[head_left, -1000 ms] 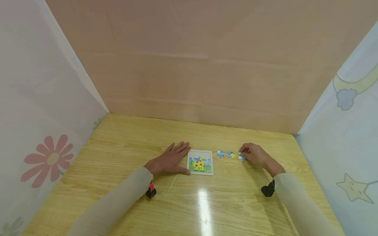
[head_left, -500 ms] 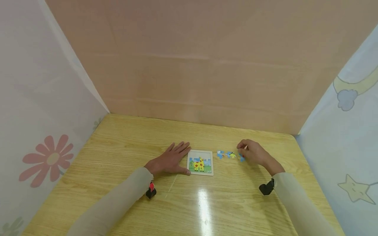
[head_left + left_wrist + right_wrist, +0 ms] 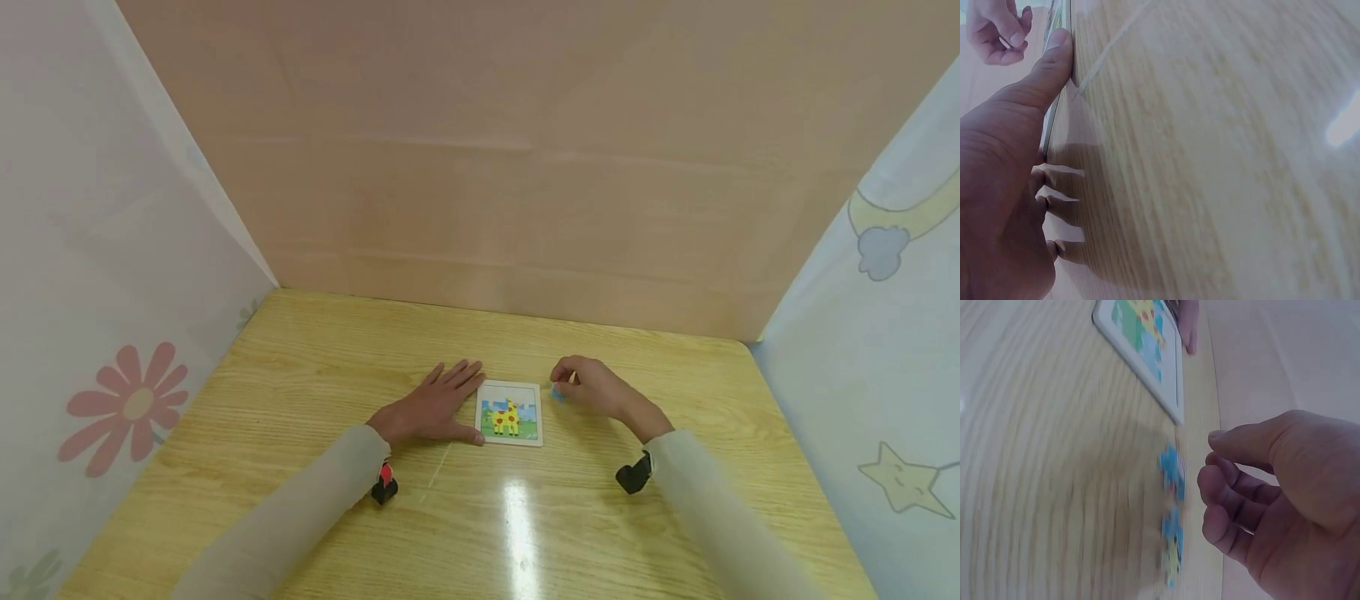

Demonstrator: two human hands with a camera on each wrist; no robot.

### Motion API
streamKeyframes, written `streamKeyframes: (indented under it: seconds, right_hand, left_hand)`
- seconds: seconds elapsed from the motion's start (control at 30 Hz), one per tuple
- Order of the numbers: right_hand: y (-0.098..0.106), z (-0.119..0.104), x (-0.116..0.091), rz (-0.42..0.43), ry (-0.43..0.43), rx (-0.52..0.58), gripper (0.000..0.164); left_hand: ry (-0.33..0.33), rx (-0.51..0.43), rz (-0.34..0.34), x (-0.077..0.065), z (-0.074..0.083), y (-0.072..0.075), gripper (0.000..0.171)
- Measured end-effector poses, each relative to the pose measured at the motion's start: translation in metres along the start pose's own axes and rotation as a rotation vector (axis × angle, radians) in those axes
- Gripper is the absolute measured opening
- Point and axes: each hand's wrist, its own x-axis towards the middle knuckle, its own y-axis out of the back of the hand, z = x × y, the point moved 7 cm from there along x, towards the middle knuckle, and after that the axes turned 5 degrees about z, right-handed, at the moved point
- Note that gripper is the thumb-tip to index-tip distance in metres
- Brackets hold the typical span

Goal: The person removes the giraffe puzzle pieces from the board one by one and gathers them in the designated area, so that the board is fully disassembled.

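Observation:
A small framed jigsaw puzzle [image 3: 512,391] lies on the table, its lower part filled with a yellow giraffe picture. Along the frame's left side rests my left hand [image 3: 429,412], fingers spread, thumb at the lower left corner. My right hand [image 3: 597,389] hovers to the right of the frame, over loose pieces, with fingers loosely bent. The right wrist view shows nothing between its thumb and fingers. Below the fingertips there lie a blue puzzle piece [image 3: 1173,472] and a blue-and-yellow piece [image 3: 1172,550]. In the head view this hand covers most of the pieces.
The wooden table [image 3: 352,333] meets a plain tan backdrop [image 3: 480,208]. Pale printed cloths stand left and right, one with a pink flower [image 3: 135,404]. A bright light reflection falls on the table in front of the puzzle.
My right hand has let go of the rightmost piece, which now looks hidden behind it, and moved left to the piece nearest the frame. The left hand has stayed still.

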Motion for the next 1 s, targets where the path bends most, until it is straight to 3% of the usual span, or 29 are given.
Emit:
streamKeyframes:
  seconds: [0.3, 0.57, 0.8, 1.0]
  right_hand:
    - [-0.035, -0.037, 0.024, -0.088, 0.077, -0.051, 0.015]
    - [-0.058, -0.051, 0.040, -0.167, 0.110, -0.104, 0.013]
    - [-0.070, -0.059, 0.043, -0.211, 0.045, -0.115, 0.010]
    - [-0.073, -0.064, 0.041, -0.208, 0.005, -0.193, 0.024]
  left_hand:
    - [0.016, 0.007, -0.010, 0.001, -0.002, -0.002, 0.111]
    - [0.006, 0.009, -0.006, 0.002, 0.000, 0.000, 0.110]
    - [-0.012, 0.000, 0.003, 0.001, 0.001, 0.001, 0.109]
    - [-0.020, -0.004, 0.002, 0.001, 0.001, 0.000, 0.109]
